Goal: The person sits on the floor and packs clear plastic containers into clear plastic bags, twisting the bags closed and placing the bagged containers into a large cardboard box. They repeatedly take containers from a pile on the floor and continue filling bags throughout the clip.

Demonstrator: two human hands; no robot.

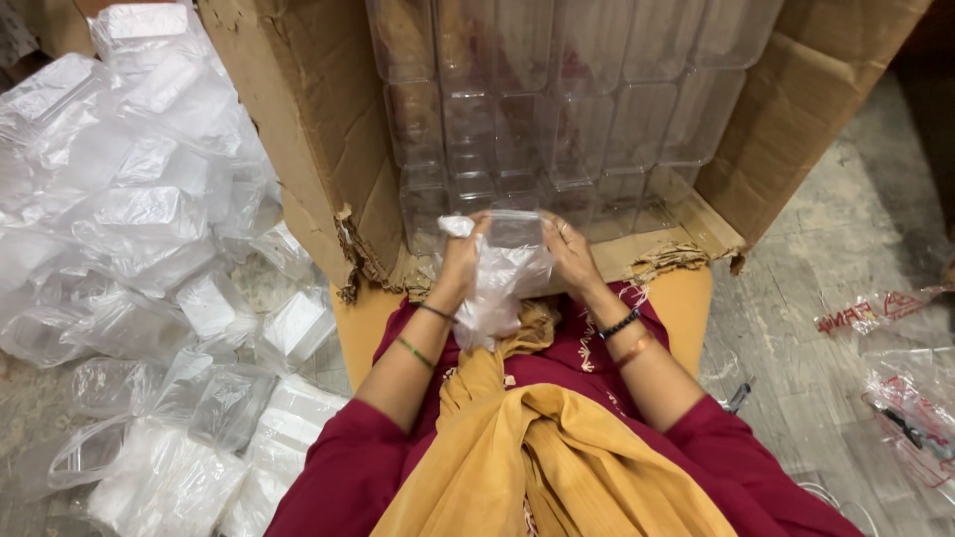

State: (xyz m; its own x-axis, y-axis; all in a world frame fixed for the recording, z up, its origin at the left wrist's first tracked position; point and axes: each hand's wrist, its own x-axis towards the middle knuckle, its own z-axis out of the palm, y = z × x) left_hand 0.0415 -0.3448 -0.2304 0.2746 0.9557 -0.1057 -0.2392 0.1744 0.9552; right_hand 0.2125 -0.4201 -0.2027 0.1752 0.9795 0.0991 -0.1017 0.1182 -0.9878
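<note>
Clear plastic bag [502,273] over clear box [515,229], clamped between your left hand [460,261] and right hand [569,254], above lap, at open cardboard carton [318,129] mouth; stacked clear boxes [557,109] inside.

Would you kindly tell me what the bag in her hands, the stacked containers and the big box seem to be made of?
Bag: thin plastic film, translucent, crinkled, glossy.
Stacked containers: rigid clear plastic, probably; see-through with shiny edges.
Big box: corrugated cardboard, matte brown, with a torn, frayed edge.
</note>
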